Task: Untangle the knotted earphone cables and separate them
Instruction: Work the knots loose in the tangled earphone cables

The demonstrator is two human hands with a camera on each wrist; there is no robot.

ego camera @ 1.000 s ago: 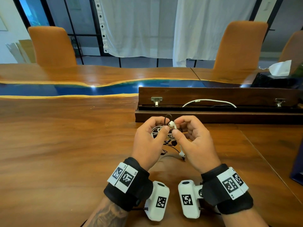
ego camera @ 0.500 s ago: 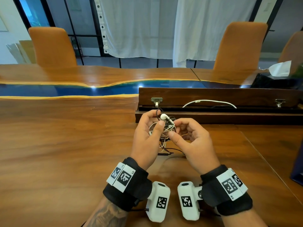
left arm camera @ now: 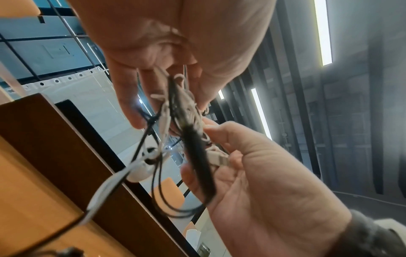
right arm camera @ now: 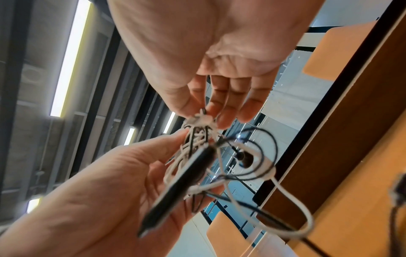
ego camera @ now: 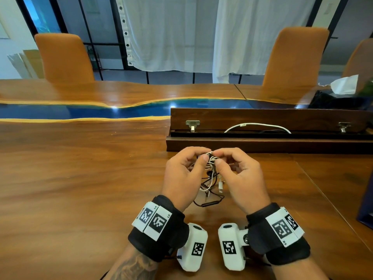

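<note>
Left hand: raised above the surface, fingers curled, thumb and forefinger pinching the top of the knotted cables; from the left wrist view the thumb and fingers close on the knot from both sides.
Right hand: level with the left, at 3 o'clock of the knot, thumb and forefinger pinching a white strand at the knot's top, the other fingers loosely curled.
Knotted cables: a tangle of white and black earphone cords held between the two hands, lifted off the surface at its top; loose loops hang toward 6 o'clock.
Black inline remote: at the low end of the black cord, at 6 o'clock of the knot, between the wrists; whether it touches the surface I cannot tell.
White plug: dangles just beside the right palm.
White earbud: hangs at 7 o'clock of the knot in the left wrist view, blurred.
Wooden box: long, dark, lid open, at 12 o'clock of the hands; a white cable arcs inside it.
Chairs: orange, at the far side of the surface, at 10 and 2 o'clock.
Tissue box: dark, at 2 o'clock, white tissue sticking up.
</note>
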